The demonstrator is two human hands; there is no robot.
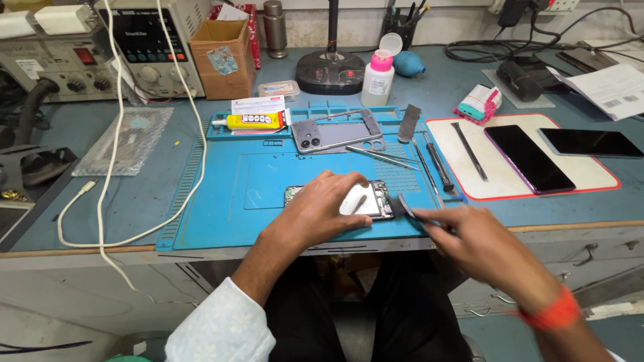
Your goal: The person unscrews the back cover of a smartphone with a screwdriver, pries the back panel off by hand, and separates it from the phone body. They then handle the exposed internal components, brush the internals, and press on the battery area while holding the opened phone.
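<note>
Centrally, the left hand lies flat with spread fingers on an opened phone, pinning it to the blue work mat. Just to its right, the right hand pinches a thin dark pry tool whose tip meets the phone's right edge. Beyond the hands lie a grey phone frame, a glue tube and tweezers. Judged from its exposed insides, the phone is light, stiff and fragile; it is best held by its outer edges, away from the bare parts.
</note>
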